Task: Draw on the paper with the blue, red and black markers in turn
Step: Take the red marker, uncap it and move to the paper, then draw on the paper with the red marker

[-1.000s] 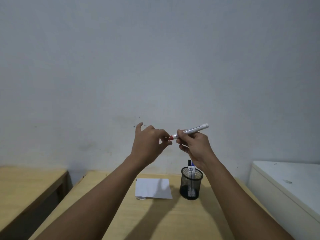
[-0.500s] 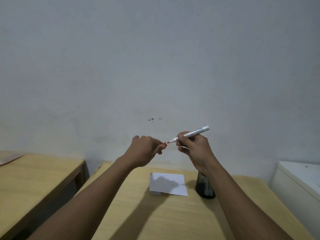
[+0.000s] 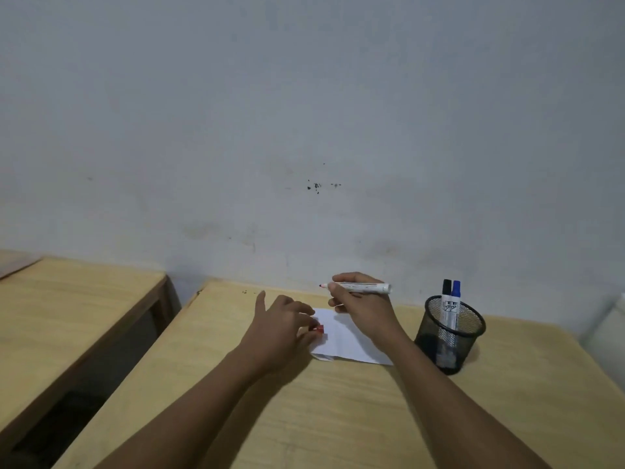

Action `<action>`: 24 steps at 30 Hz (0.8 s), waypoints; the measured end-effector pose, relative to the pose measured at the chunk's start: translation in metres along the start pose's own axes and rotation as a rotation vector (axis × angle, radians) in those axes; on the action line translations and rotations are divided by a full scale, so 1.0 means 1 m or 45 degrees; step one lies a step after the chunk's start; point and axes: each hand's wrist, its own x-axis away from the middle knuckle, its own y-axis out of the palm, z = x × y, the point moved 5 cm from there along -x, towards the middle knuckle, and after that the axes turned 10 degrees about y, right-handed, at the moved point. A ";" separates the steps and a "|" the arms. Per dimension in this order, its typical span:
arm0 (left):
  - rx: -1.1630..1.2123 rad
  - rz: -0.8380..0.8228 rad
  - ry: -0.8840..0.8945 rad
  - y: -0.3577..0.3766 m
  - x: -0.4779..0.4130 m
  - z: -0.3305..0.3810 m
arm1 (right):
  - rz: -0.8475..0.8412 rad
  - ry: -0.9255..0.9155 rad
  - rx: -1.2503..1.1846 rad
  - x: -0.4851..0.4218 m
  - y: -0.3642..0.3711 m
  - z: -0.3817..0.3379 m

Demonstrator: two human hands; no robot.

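Note:
My right hand (image 3: 363,304) holds the uncapped red marker (image 3: 360,287) level above the far edge of the white paper (image 3: 341,341), its tip pointing left. My left hand (image 3: 282,328) is low over the paper's left edge, fingers pinching the red cap (image 3: 319,329). The black marker (image 3: 446,301) and the blue marker (image 3: 456,301) stand capped in a black mesh pen cup (image 3: 449,336) to the right of the paper.
The wooden table (image 3: 338,418) butts against a grey wall. A second wooden table (image 3: 67,306) stands to the left across a dark gap. The corner of a white object (image 3: 608,326) shows at the right edge.
The cap has come off the red marker in my left hand. Both hands dropped from in front of the wall down to the paper, and my view tilted and shifted left.

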 end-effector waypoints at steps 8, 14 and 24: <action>-0.039 -0.086 0.030 0.022 0.003 -0.008 | -0.053 0.056 0.094 -0.030 0.025 0.046; -0.040 -0.077 0.035 0.033 0.006 -0.018 | 0.004 0.052 0.003 -0.035 0.020 0.060; 0.151 -0.224 0.001 0.036 0.002 -0.021 | -0.029 0.082 0.231 -0.040 0.026 0.061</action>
